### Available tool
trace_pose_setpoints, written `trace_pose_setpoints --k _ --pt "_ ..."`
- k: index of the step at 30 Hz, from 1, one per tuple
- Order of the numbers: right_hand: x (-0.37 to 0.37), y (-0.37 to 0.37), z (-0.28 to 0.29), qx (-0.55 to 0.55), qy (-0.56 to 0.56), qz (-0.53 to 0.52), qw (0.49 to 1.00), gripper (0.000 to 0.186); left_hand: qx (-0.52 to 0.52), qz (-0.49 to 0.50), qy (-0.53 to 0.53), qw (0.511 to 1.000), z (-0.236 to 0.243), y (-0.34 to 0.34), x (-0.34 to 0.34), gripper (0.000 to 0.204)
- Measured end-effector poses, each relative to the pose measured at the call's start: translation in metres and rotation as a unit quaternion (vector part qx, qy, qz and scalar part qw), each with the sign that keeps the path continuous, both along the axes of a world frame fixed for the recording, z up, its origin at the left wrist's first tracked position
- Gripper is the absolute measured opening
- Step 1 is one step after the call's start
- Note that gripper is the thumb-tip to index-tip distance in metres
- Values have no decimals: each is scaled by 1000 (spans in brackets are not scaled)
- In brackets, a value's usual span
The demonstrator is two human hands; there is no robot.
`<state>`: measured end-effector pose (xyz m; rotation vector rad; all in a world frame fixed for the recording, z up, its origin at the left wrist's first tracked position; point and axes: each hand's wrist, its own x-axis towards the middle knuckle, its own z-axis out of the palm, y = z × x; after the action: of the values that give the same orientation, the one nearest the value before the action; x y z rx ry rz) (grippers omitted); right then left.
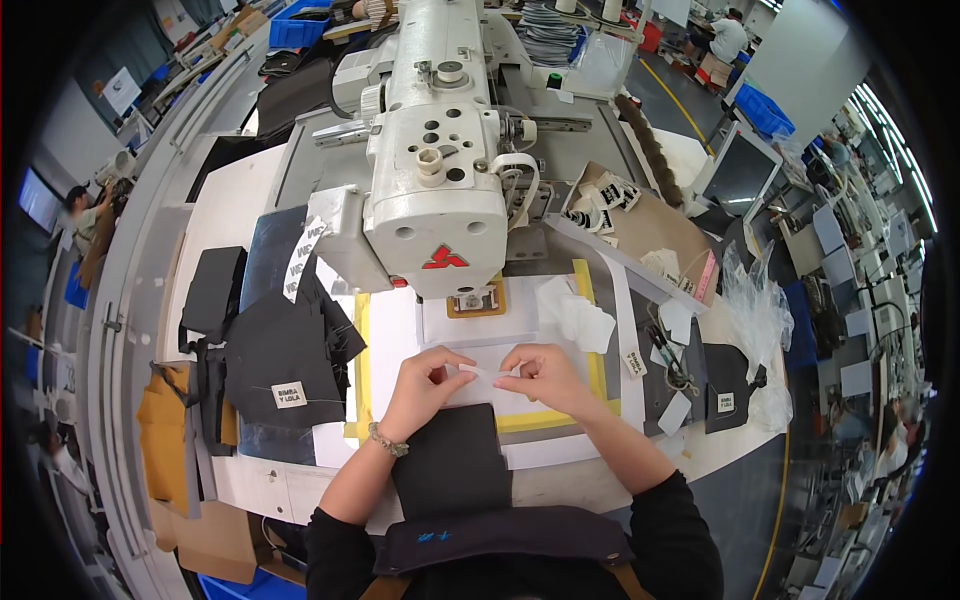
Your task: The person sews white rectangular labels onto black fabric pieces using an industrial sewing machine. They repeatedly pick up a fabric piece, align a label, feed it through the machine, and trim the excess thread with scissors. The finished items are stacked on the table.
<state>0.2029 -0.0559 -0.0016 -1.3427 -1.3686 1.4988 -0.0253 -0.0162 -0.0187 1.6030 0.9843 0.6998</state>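
Note:
My left hand [432, 380] and my right hand [535, 382] pinch a small white strip [484, 373] between finger and thumb, just in front of a white sewing machine [430, 180]. Beneath them is a white sheet [530, 408] bordered with yellow tape [597, 371]. A black fabric piece [450, 470] lies between my forearms. Above my hands, a gold-coloured clamp frame [476, 310] sits under the machine head, with small white squares of material [580, 325] to its right.
Left lie black fabric pieces [280, 350] with a white label and mustard fabric [165, 440]. Right are a cardboard tray [650, 230] of labels, scissors and tools [672, 365], crumpled plastic [760, 310] and a black piece [725, 370]. Other people [85, 215] work at distant stations.

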Motion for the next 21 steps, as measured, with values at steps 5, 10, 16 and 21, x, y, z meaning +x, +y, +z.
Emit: trace_pose_setpoints --k 5,10,16,21 --pt "-3 11 13 -11 -41 -34 999 15 -81 30 -42 995 5 6 -2 15" --pt "-5 24 2 89 -73 -39 993 10 -66 27 -102 992 -7 18 -1 11" --pt "4 39 -28 394 -243 -47 885 17 210 -57 30 976 -2 37 4 15" --pt "10 45 -34 500 -431 -9 751 19 386 -108 105 910 -15 47 5 15"
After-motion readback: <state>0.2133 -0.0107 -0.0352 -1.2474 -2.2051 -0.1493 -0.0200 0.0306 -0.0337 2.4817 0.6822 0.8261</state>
